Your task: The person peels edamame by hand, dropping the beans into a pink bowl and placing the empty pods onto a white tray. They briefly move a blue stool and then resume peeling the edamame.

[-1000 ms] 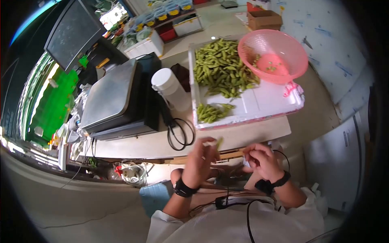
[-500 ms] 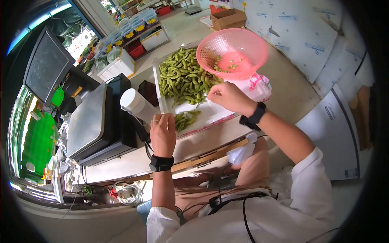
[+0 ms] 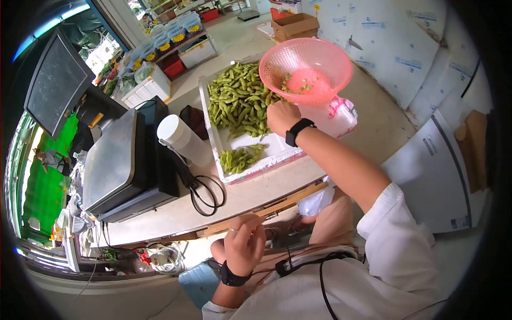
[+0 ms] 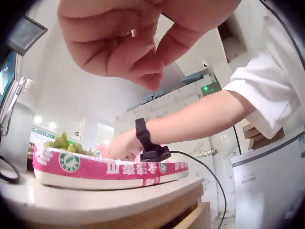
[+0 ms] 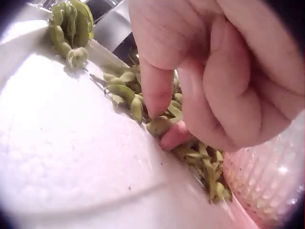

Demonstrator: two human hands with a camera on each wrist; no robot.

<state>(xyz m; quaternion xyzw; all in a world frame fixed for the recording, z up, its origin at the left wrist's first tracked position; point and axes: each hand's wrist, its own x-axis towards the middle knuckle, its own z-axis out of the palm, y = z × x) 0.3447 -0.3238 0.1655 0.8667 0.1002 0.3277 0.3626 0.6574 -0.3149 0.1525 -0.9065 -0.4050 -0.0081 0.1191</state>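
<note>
My right hand (image 3: 283,117) reaches over the white foam tray (image 3: 288,154) to the near edge of a big heap of green soybean pods (image 3: 240,101). In the right wrist view, thumb and forefinger pinch a plump pod (image 5: 159,125) at the heap's edge. My left hand (image 3: 244,244) is held above the lap, in front of the table edge. Its fingers (image 4: 138,62) curl loosely in the left wrist view, with nothing visible between them. A smaller pile of pods (image 3: 240,159) lies in the tray's near left corner.
A pink colander (image 3: 330,80) with some shelled beans (image 3: 305,86) stands on the tray's far right. Left of the tray are a white bottle (image 3: 181,136), a black cable (image 3: 208,197) and a metal-topped scale (image 3: 114,160). A white cabinet (image 3: 432,176) stands to the right.
Both hands were above the lap, the left with a green pod. The left went to the small pile, then drew back without a visible pod; the right moved forward to the big heap.
</note>
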